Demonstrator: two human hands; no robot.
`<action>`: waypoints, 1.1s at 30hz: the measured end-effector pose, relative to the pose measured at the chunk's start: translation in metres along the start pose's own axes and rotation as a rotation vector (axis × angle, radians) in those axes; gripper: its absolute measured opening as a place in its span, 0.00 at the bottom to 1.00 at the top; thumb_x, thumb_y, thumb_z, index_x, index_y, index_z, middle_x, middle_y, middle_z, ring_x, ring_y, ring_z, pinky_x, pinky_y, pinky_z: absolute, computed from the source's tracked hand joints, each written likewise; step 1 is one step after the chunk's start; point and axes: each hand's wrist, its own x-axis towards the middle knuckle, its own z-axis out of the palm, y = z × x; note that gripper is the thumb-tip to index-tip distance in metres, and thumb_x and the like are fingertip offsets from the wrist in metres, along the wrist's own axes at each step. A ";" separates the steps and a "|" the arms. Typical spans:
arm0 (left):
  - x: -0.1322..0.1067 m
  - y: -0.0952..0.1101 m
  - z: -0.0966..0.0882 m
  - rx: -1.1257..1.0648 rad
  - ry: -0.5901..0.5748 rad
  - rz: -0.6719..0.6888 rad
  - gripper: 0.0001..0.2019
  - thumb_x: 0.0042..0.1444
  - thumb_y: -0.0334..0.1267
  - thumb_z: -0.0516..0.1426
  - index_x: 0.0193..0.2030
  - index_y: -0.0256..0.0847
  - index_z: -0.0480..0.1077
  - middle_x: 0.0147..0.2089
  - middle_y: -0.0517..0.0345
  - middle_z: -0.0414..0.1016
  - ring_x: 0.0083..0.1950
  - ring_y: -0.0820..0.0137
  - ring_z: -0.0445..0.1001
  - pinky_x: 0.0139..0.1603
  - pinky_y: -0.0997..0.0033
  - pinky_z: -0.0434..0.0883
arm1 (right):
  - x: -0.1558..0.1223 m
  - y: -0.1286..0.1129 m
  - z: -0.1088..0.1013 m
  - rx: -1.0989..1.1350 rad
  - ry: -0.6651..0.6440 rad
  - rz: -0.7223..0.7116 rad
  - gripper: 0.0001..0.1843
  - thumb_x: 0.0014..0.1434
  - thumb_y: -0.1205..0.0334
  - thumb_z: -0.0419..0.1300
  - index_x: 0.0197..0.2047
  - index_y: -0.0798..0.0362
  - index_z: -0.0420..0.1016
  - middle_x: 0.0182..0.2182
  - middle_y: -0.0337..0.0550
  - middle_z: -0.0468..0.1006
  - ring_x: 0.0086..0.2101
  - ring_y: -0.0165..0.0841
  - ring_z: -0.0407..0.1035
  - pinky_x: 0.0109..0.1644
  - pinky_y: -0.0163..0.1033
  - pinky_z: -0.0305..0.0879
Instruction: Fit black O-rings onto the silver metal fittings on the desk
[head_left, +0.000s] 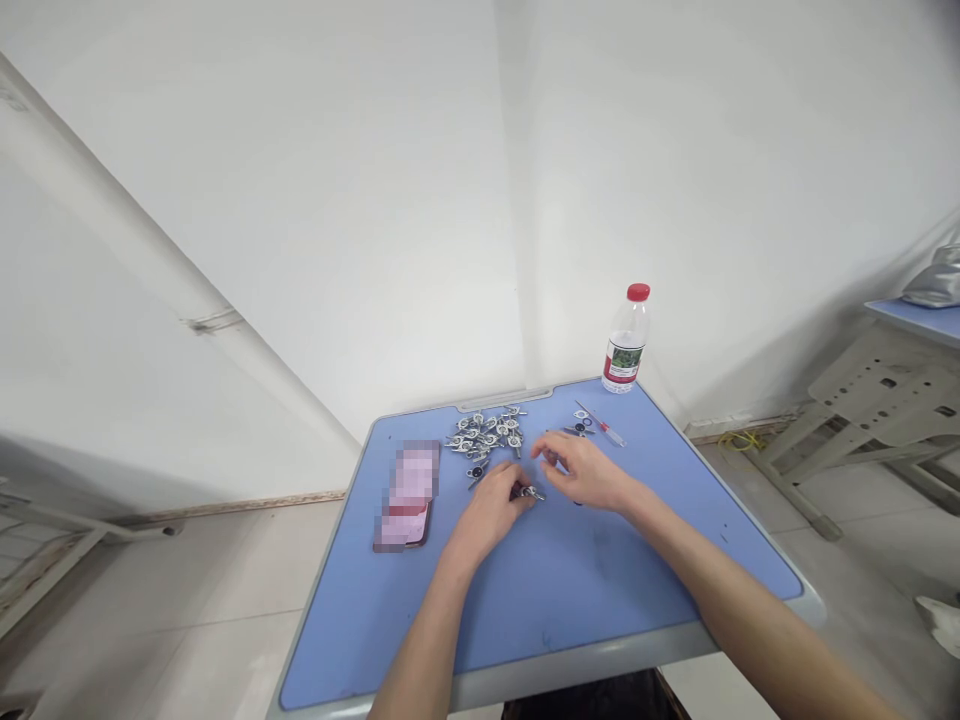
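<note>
On the desk [585, 610]: phone [414, 490] at left, metal parts [491, 438] mid-back, screwdriver [606, 428] right of them, bottle [624, 352] behind.

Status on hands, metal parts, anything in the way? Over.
Left hand holding small metal part; right hand beside, grip unclear. Pile of metal parts beyond. Phone left, slim tool right, both clear of hands.

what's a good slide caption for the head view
Bare left hand holding a small silvery metal piece, bare right hand nearby, before a heap of similar pieces on a blue desk.
</note>
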 end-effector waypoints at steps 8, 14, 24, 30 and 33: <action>0.000 0.000 0.000 0.002 -0.003 0.033 0.02 0.52 0.32 0.55 0.33 0.41 0.67 0.37 0.58 0.68 0.39 0.67 0.67 0.39 0.69 0.64 | 0.000 0.008 0.015 -0.182 -0.204 -0.037 0.06 0.57 0.70 0.58 0.35 0.52 0.75 0.33 0.40 0.76 0.31 0.31 0.67 0.33 0.34 0.56; -0.001 -0.001 0.000 -0.012 -0.003 0.044 0.03 0.52 0.31 0.55 0.34 0.41 0.68 0.38 0.58 0.68 0.39 0.67 0.67 0.39 0.68 0.64 | 0.001 0.005 0.015 -0.259 -0.229 -0.039 0.07 0.59 0.69 0.56 0.34 0.52 0.75 0.32 0.42 0.76 0.30 0.32 0.68 0.32 0.35 0.56; 0.001 0.001 -0.001 0.006 0.001 0.031 0.01 0.52 0.31 0.55 0.31 0.40 0.66 0.37 0.58 0.68 0.40 0.67 0.68 0.40 0.68 0.64 | 0.001 0.003 0.016 -0.284 -0.267 -0.060 0.07 0.60 0.70 0.54 0.34 0.55 0.73 0.32 0.44 0.76 0.30 0.33 0.69 0.33 0.36 0.57; 0.000 0.003 -0.002 -0.001 -0.003 0.019 0.02 0.52 0.32 0.56 0.34 0.41 0.69 0.38 0.57 0.68 0.41 0.66 0.68 0.40 0.68 0.65 | 0.004 0.010 -0.008 -0.180 -0.131 0.011 0.07 0.59 0.69 0.55 0.36 0.53 0.74 0.33 0.42 0.77 0.33 0.32 0.70 0.37 0.34 0.59; 0.000 0.005 -0.004 -0.008 -0.011 0.000 0.03 0.52 0.30 0.56 0.33 0.41 0.69 0.38 0.57 0.68 0.40 0.67 0.68 0.40 0.68 0.65 | 0.006 0.021 -0.025 -0.268 -0.114 0.155 0.07 0.59 0.69 0.55 0.33 0.53 0.74 0.31 0.42 0.78 0.33 0.32 0.70 0.36 0.33 0.58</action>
